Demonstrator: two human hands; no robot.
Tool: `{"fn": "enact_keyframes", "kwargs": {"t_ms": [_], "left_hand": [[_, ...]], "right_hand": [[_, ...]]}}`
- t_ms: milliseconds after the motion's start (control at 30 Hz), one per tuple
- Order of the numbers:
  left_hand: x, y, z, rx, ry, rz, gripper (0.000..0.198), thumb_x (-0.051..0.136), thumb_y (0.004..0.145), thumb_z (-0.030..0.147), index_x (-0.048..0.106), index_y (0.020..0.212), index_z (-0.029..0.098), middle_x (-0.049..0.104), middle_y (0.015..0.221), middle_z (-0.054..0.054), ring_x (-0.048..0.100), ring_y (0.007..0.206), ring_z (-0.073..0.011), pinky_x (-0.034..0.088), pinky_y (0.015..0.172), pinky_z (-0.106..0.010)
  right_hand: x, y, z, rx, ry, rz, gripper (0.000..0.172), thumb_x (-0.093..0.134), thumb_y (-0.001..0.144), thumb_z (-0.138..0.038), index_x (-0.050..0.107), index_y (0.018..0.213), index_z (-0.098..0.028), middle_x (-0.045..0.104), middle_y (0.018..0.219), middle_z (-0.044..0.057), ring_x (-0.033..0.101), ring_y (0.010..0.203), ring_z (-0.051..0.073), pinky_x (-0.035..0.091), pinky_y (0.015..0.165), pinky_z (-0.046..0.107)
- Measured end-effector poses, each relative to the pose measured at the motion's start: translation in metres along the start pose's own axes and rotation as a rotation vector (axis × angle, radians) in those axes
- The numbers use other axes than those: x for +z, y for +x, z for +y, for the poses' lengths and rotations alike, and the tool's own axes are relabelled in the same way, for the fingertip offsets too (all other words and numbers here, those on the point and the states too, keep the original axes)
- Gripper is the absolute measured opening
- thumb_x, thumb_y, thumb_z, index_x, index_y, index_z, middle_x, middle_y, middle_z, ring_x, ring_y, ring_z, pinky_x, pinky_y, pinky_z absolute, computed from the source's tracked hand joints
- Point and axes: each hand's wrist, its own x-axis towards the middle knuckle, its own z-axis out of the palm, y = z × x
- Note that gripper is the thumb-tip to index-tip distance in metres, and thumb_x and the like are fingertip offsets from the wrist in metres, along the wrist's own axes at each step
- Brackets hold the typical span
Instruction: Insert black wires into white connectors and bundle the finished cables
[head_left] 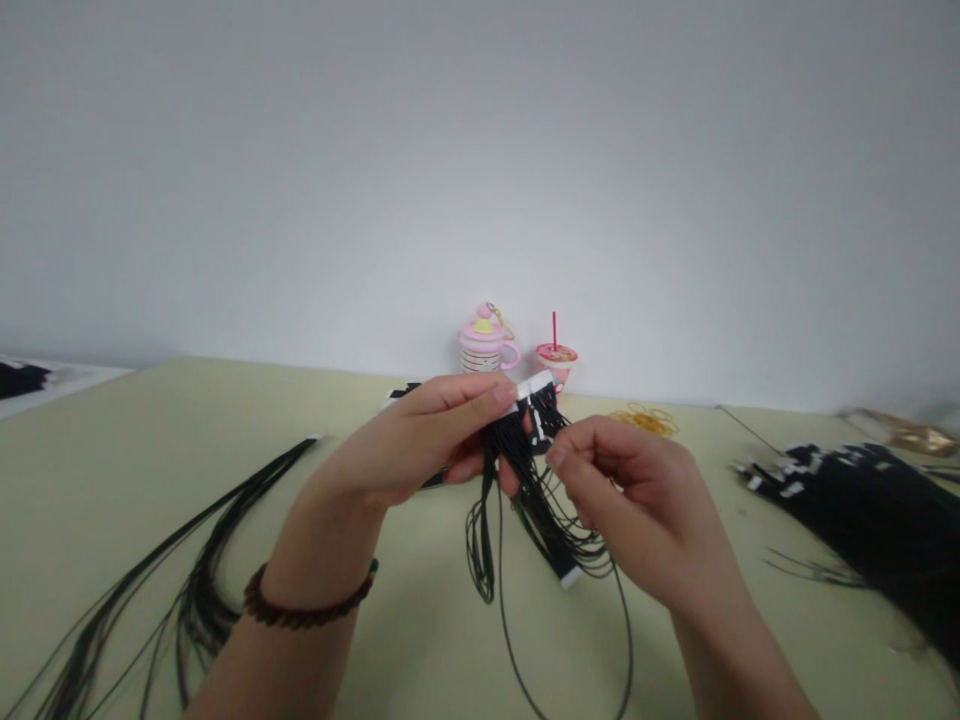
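Note:
My left hand (pixel 457 425) is closed on a bundle of thin black wires (pixel 521 465), its thumb pressing near the white connectors (pixel 535 384) at the top. The wires hang down in loops below the fingers, and one long loop drops toward the table's front edge. Close by on the right, my right hand (pixel 626 480) has its thumb and index finger pinched together beside the wires. Whatever lies between those fingertips is too small to make out for certain. Beneath the bundle, a white connector end (pixel 571 577) shows at the lower tip of a flat black strand.
Loose black cables (pixel 225 520) lie on the table (pixel 420 650) at left. A big pile of black cables with white ends (pixel 862 520) is at right. Yellow rubber bands (pixel 649 419), a pink mug (pixel 481 345) and a pink cup with a straw (pixel 556 358) sit toward the wall.

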Motion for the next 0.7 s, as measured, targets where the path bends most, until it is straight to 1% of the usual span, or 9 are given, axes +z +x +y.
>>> {"fn": "enact_keyframes", "kwargs": {"t_ms": [133, 233, 400, 567, 700], "left_hand": [[0.0004, 0.0002, 0.0007, -0.001, 0.014, 0.021, 0.030, 0.047, 0.095, 0.040, 0.056, 0.082, 0.014, 0.065, 0.058, -0.003, 0.038, 0.040, -0.0034, 0.024, 0.037, -0.013], [0.0011, -0.0014, 0.0024, 0.002, 0.007, 0.030, 0.031, 0.048, 0.095, 0.040, 0.055, 0.080, 0.014, 0.065, 0.057, -0.003, 0.036, 0.039, -0.0037, 0.024, 0.037, -0.014], [0.0021, -0.0020, 0.0040, -0.007, -0.025, 0.027, 0.030, 0.049, 0.093, 0.041, 0.055, 0.082, 0.014, 0.064, 0.055, -0.003, 0.034, 0.038, -0.0037, 0.022, 0.035, -0.014], [0.0016, -0.0018, 0.0045, 0.009, -0.025, 0.020, 0.030, 0.048, 0.094, 0.040, 0.056, 0.081, 0.014, 0.065, 0.056, -0.003, 0.035, 0.038, -0.0035, 0.022, 0.035, -0.014], [0.0013, -0.0029, 0.0047, 0.007, -0.004, 0.025, 0.031, 0.047, 0.095, 0.040, 0.056, 0.080, 0.014, 0.065, 0.057, -0.003, 0.036, 0.039, -0.0033, 0.023, 0.036, -0.013]], "right_hand": [[-0.0004, -0.0013, 0.0005, -0.017, -0.052, -0.015, 0.022, 0.051, 0.088, -0.023, 0.059, 0.069, -0.016, 0.046, 0.052, -0.006, 0.040, 0.047, 0.006, 0.029, 0.043, 0.019], [-0.0016, -0.0020, 0.0013, -0.039, -0.045, -0.020, 0.022, 0.050, 0.090, -0.023, 0.057, 0.070, -0.017, 0.046, 0.054, -0.006, 0.040, 0.048, 0.007, 0.030, 0.044, 0.020], [-0.0029, -0.0012, 0.0029, -0.076, -0.064, -0.005, 0.021, 0.049, 0.091, -0.021, 0.056, 0.071, -0.018, 0.048, 0.057, -0.005, 0.044, 0.051, 0.007, 0.033, 0.048, 0.020], [-0.0011, -0.0006, 0.0034, -0.127, -0.067, 0.007, 0.019, 0.049, 0.090, -0.019, 0.055, 0.072, -0.017, 0.048, 0.057, -0.006, 0.043, 0.051, 0.006, 0.032, 0.048, 0.019], [0.0000, 0.0001, 0.0048, -0.123, -0.063, 0.011, 0.020, 0.048, 0.091, -0.021, 0.055, 0.073, -0.017, 0.048, 0.057, -0.006, 0.043, 0.050, 0.007, 0.032, 0.047, 0.019]]}}
